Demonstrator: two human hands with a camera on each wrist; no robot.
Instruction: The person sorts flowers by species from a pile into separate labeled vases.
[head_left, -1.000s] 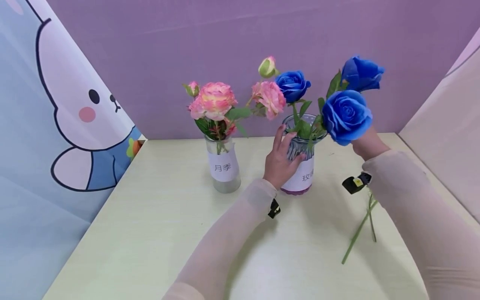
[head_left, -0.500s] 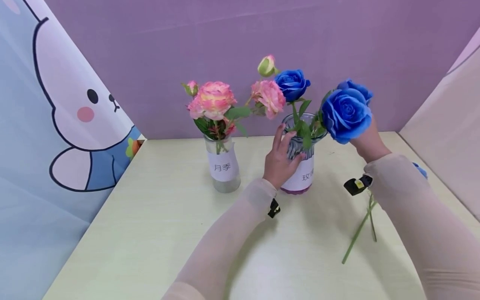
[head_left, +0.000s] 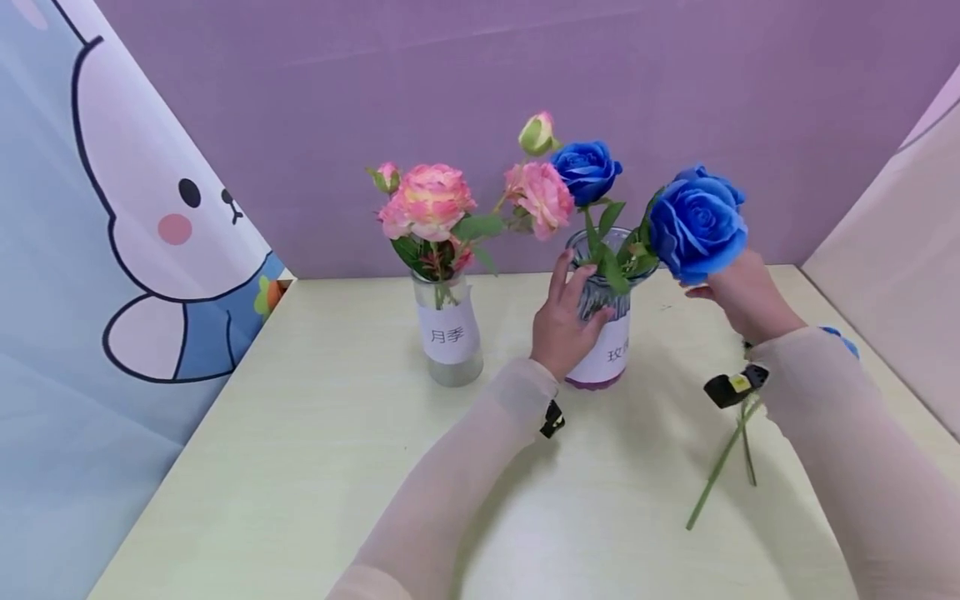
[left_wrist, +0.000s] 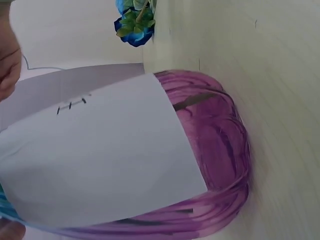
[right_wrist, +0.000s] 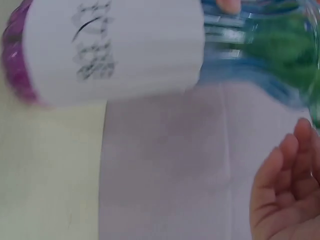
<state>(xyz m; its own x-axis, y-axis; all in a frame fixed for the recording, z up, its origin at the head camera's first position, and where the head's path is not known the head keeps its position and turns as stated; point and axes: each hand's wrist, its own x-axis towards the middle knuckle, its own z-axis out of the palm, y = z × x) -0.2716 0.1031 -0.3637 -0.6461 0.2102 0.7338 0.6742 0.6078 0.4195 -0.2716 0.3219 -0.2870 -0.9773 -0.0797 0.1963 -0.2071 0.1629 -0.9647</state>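
The rear rose [head_left: 738,194] has sunk behind the front rose [head_left: 696,229]. The right hand [head_left: 752,293] has come a little nearer to the table's [head_left: 622,500] right edge, where a blue flower [head_left: 842,342] now shows.

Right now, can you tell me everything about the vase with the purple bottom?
The vase looks like see-through ribbed glass, bluish above and purple at its bumpy bottom, with a flared mouth. A white, papery label with dark writing wraps its body. It stands upright on the table. The left hand holds its side, and a blue rose and green leaves rise from its mouth. I can't tell whether the right hand touches its rim.
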